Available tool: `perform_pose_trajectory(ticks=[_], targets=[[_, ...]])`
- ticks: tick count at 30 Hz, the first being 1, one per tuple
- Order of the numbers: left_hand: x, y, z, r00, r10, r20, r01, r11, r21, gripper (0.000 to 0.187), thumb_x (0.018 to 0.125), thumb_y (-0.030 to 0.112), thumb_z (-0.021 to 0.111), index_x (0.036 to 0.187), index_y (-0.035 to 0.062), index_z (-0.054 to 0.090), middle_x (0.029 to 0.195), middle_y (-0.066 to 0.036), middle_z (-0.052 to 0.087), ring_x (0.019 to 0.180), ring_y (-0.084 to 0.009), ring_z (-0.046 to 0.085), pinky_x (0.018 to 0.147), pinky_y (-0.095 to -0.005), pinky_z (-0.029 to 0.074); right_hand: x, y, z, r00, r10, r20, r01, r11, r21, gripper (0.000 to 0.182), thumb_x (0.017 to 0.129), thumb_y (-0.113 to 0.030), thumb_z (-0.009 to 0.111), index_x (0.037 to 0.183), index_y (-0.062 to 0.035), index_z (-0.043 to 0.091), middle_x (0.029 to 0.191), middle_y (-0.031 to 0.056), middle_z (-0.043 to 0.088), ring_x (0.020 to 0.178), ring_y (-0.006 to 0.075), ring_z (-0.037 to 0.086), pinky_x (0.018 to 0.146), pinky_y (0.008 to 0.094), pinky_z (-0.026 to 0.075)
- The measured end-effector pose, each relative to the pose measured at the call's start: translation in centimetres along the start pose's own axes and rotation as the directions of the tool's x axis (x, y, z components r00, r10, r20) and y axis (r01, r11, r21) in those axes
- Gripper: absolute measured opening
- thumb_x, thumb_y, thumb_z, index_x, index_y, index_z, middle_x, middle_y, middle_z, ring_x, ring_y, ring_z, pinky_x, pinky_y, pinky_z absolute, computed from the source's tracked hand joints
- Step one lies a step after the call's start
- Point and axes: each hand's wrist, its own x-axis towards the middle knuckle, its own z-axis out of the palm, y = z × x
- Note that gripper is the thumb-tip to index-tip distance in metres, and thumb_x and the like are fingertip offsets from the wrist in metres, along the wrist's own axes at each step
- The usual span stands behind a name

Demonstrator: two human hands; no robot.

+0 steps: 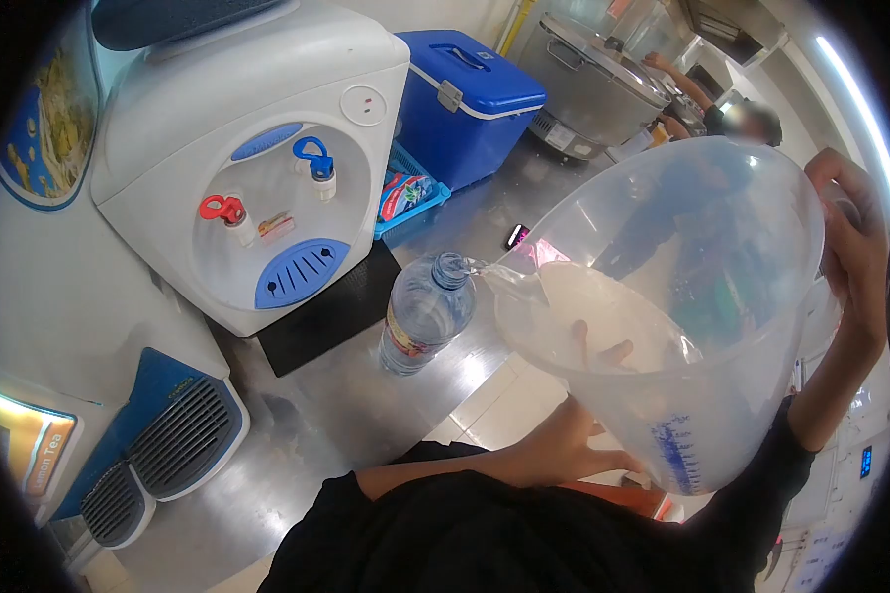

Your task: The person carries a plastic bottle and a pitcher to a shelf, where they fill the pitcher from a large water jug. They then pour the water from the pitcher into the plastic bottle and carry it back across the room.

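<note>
A large translucent plastic measuring jug (663, 425) with blue scale marks is tilted to the left. My right hand (853, 237) is closed around its handle at the right. From below, my left hand (569, 445) supports the jug, with fingers spread along its side and partly seen through the plastic. Clear liquid runs from the jug's spout into the open mouth of a clear plastic bottle (427, 311). The bottle stands upright on the steel counter, with a coloured label on its lower part. Neither hand touches the bottle.
A white water dispenser (297, 128) with red and blue taps stands behind the bottle on a black mat (331, 306). Farther back are a blue cooler box (470, 109), a blue basket (415, 210), a phone (516, 236) and a large metal pot (593, 84). Another person (752, 124) is at the far right.
</note>
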Motion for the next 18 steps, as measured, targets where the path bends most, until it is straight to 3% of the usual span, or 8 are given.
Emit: perform_pose_trajectory(ticks=[2,4,8,10,13,16,18], targets=[[0.0,0.2,0.0,1.0,-0.028,0.012,0.029,0.997,-0.078,0.079,0.066,0.021,0.068,0.126,0.0037,0.019,0.132,-0.019,-0.007,0.119,-0.0332,-0.022,0.098,-0.0465,0.014,0.0,-0.2,-0.1,1.0,0.014,0.016,-0.014,1.0,-0.016,0.025,0.073,-0.025,0.06,0.082,-0.0037,0.05,0.064,0.0024,0.052,0.031,0.0009,0.035,0.031,0.009,0.025],[-0.1,0.2,0.3,0.994,-0.11,-0.019,0.099,0.951,-0.292,0.077,0.067,0.02,0.067,0.126,0.0049,0.021,0.132,-0.019,-0.007,0.118,-0.034,-0.024,0.098,-0.0477,0.013,0.0,-1.0,0.0,0.999,0.028,0.03,-0.027,0.999,-0.032,0.024,0.074,-0.024,0.059,0.082,-0.0037,0.05,0.064,0.0024,0.052,0.032,0.0008,0.036,0.031,0.0089,0.025],[-0.1,-0.6,0.5,0.998,-0.034,0.055,0.042,0.989,-0.144,0.079,0.067,0.02,0.067,0.127,0.0049,0.018,0.132,-0.019,-0.011,0.118,-0.0331,-0.025,0.097,-0.0482,0.017,0.1,-1.7,0.2,0.996,0.029,0.088,-0.025,0.999,-0.047,0.02,0.076,-0.021,0.056,0.082,-0.0038,0.049,0.063,0.002,0.052,0.032,0.0003,0.037,0.03,0.0085,0.025],[0.0,0.2,0.4,0.986,-0.154,0.062,0.166,0.934,-0.316,0.081,0.067,0.02,0.067,0.127,0.0044,0.015,0.132,-0.019,-0.013,0.118,-0.0328,-0.025,0.097,-0.048,0.018,0.2,-1.0,0.1,0.997,0.02,0.08,-0.017,0.999,-0.031,0.019,0.076,-0.021,0.055,0.083,-0.0038,0.048,0.063,0.0018,0.052,0.032,0.0002,0.037,0.03,0.0085,0.025],[-0.2,-1.1,1.0,0.994,-0.104,0.037,0.111,0.931,-0.347,0.08,0.067,0.023,0.067,0.127,0.0044,0.017,0.132,-0.018,-0.012,0.117,-0.0345,-0.026,0.096,-0.0492,0.017,0.2,-1.1,-0.2,0.996,0.041,0.075,-0.043,0.999,0.027,0.02,0.075,-0.021,0.055,0.083,-0.0038,0.048,0.063,0.0018,0.052,0.032,0.0002,0.036,0.03,0.0088,0.025],[-0.3,-1.5,1.1,0.995,-0.092,0.048,0.104,0.932,-0.348,0.079,0.067,0.026,0.067,0.126,0.0048,0.02,0.133,-0.019,-0.009,0.116,-0.0363,-0.027,0.096,-0.0506,0.017,0.3,-1.8,-0.2,0.979,0.154,0.136,-0.147,0.987,-0.062,0.02,0.075,-0.021,0.055,0.083,-0.0037,0.048,0.063,0.0023,0.052,0.032,0.0007,0.037,0.03,0.009,0.025],[-0.2,-1.0,0.9,0.99,-0.122,0.067,0.138,0.928,-0.346,0.078,0.066,0.028,0.067,0.126,0.0049,0.022,0.133,-0.019,-0.008,0.116,-0.0374,-0.027,0.096,-0.0517,0.013,0.4,0.0,0.1,1.0,0.006,0.004,-0.006,1.0,-0.011,0.022,0.075,-0.024,0.057,0.082,-0.0038,0.049,0.063,0.0024,0.052,0.03,0.0011,0.035,0.029,0.0094,0.024]])
